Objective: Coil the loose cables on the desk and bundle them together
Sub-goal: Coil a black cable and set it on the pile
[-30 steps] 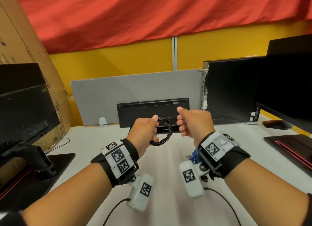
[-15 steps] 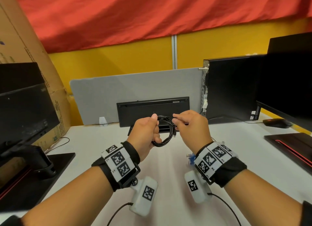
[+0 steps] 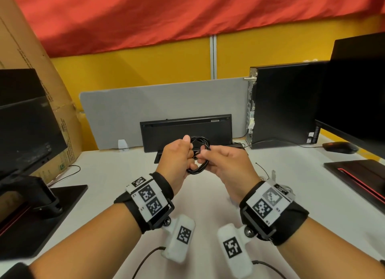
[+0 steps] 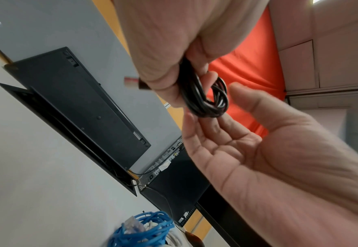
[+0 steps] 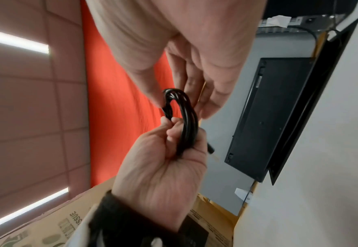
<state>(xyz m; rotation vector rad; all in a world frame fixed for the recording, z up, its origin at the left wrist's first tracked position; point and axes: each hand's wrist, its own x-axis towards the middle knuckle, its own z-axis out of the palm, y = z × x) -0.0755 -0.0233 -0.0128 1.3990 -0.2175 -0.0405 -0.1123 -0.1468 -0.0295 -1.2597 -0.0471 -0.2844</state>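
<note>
Head view: coiled black rubber cable (image 3: 199, 155), held above white desk (image 3: 108, 174); left hand (image 3: 177, 160) fingers curled round it; right hand (image 3: 227, 164) pinching its loop.

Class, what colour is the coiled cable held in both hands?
Black cable; clearest in the left wrist view.

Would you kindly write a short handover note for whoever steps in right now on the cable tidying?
Left hand: grips the coiled black cable, held up above the desk.
Right hand: fingers pinch the coil's far side, working near a loose end.
Blue cable bundle: lies on the desk beneath the hands, with some white cable beside it.
Done: black cable is wound into loops.
Left: secure its end, then join it with the blue bundle. A thin black wire also lies on the desk.
</note>
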